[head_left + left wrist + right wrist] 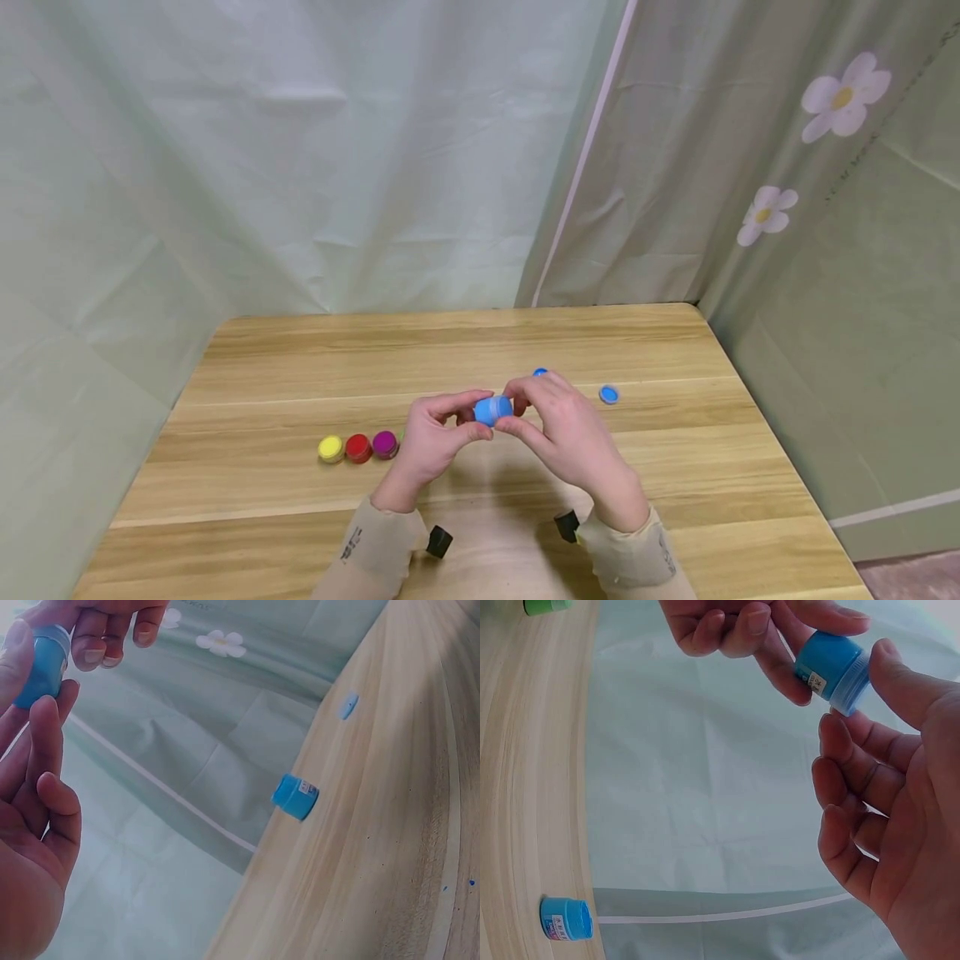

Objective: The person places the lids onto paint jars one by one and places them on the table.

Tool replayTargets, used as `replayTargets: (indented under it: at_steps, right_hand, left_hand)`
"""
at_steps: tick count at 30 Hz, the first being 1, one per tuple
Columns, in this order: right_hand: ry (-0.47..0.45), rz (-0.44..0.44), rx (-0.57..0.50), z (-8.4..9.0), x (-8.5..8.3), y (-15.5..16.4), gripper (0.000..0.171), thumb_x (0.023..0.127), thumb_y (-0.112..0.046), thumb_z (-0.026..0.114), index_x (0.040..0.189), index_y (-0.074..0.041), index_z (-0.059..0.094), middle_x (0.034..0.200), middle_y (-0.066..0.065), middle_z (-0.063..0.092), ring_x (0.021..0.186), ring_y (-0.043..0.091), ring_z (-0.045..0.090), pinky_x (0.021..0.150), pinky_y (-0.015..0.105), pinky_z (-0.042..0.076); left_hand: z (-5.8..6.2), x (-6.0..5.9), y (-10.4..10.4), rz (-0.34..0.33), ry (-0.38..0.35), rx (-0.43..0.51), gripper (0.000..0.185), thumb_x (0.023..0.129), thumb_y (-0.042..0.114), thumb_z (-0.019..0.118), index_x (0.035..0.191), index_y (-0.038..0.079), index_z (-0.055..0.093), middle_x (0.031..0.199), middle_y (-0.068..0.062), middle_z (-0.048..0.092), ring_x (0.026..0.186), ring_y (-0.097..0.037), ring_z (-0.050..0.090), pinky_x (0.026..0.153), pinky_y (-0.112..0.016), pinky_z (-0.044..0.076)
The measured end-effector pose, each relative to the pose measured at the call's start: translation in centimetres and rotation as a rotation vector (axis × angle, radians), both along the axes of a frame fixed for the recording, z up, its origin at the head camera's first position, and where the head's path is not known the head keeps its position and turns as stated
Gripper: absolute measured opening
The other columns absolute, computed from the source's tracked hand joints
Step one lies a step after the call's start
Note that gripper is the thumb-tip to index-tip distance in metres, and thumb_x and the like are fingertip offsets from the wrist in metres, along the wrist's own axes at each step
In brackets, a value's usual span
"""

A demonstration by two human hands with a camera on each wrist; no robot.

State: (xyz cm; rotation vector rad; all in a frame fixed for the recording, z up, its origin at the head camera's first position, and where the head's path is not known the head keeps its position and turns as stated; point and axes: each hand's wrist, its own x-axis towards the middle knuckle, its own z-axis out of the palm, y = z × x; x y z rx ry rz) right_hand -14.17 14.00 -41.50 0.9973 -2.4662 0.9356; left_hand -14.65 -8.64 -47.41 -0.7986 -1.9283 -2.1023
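Observation:
A small jar of blue paint (pixel 492 411) with a clear-rimmed lid (pixel 850 684) is held up between both hands above the table. My left hand (pixel 442 429) pinches the jar's body between thumb and fingers. From the other side, my right hand (pixel 566 423) has its thumb and index finger on opposite edges of the lid, the other fingers loosely bent. Beyond the hands, a second blue jar (pixel 298 797) stands uncovered on the table; the right hand mostly hides it in the head view. To its right lies a loose blue lid (pixel 609 394).
Yellow (pixel 330 449), red (pixel 358 448) and purple (pixel 386 444) jars stand in a row on the wooden table (pixel 247 500), left of the hands. A green jar (pixel 546 606) is mostly behind the left hand in the head view. Curtains (pixel 360 167) enclose the table's back and sides.

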Motion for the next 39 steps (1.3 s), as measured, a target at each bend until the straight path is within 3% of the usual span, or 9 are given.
replayTargets:
  at_steps: [3,8,18,27,34,39]
  right_hand:
    - [0.004,-0.007,-0.005,0.0,0.0,0.0,0.042,0.104,-0.06,0.057,0.109,-0.02,0.068,0.095,-0.011,0.062,0.09,0.009,0.053,0.071,0.027,0.045]
    - [0.024,-0.019,-0.03,-0.1,0.0,0.0,0.034,0.1,-0.052,0.072,0.112,-0.02,0.071,0.093,-0.011,0.062,0.087,0.01,0.053,0.068,0.026,0.045]
    - [0.027,-0.033,-0.008,0.0,0.0,-0.2,0.031,0.093,-0.042,0.085,0.113,-0.02,0.074,0.092,-0.012,0.064,0.086,0.007,0.053,0.068,0.025,0.047]
    - [0.027,-0.036,-0.064,0.0,0.1,0.3,0.031,0.099,-0.029,0.08,0.125,-0.014,0.074,0.094,-0.009,0.068,0.091,0.013,0.061,0.071,0.029,0.051]
    - [0.054,-0.073,-0.109,0.2,0.0,1.2,0.024,0.102,-0.022,0.076,0.125,-0.015,0.074,0.099,-0.005,0.071,0.095,0.015,0.065,0.078,0.036,0.054]
    - [0.074,-0.096,-0.124,0.3,-0.1,1.8,0.024,0.1,-0.02,0.077,0.123,-0.015,0.075,0.103,-0.003,0.075,0.099,0.015,0.067,0.079,0.037,0.056]
  left_hand:
    - [0.1,0.1,0.0,0.007,-0.009,-0.006,0.045,0.091,0.031,0.085,0.12,-0.003,0.078,0.087,0.008,0.075,0.074,-0.013,0.059,0.068,-0.023,0.049]
    - [0.2,0.2,-0.1,0.007,-0.067,-0.025,0.039,0.094,0.022,0.085,0.122,-0.003,0.075,0.089,0.005,0.075,0.078,-0.013,0.062,0.071,-0.024,0.049]
    - [0.6,-0.1,-0.9,-0.039,-0.121,-0.123,0.037,0.093,0.016,0.086,0.125,0.003,0.074,0.099,-0.002,0.076,0.085,-0.017,0.064,0.074,-0.027,0.051]
    - [1.2,-0.1,-1.8,-0.005,-0.161,-0.142,0.037,0.091,0.001,0.083,0.127,0.002,0.073,0.102,-0.001,0.075,0.089,-0.018,0.065,0.078,-0.028,0.053]
    - [1.8,-0.2,-3.3,0.038,-0.285,-0.074,0.051,0.092,-0.002,0.082,0.14,0.002,0.066,0.118,-0.01,0.075,0.097,-0.018,0.069,0.086,-0.027,0.058]
    - [2.2,-0.2,-4.3,0.005,-0.356,-0.053,0.049,0.093,-0.004,0.08,0.139,0.0,0.063,0.122,-0.02,0.072,0.105,-0.021,0.075,0.091,-0.031,0.061]
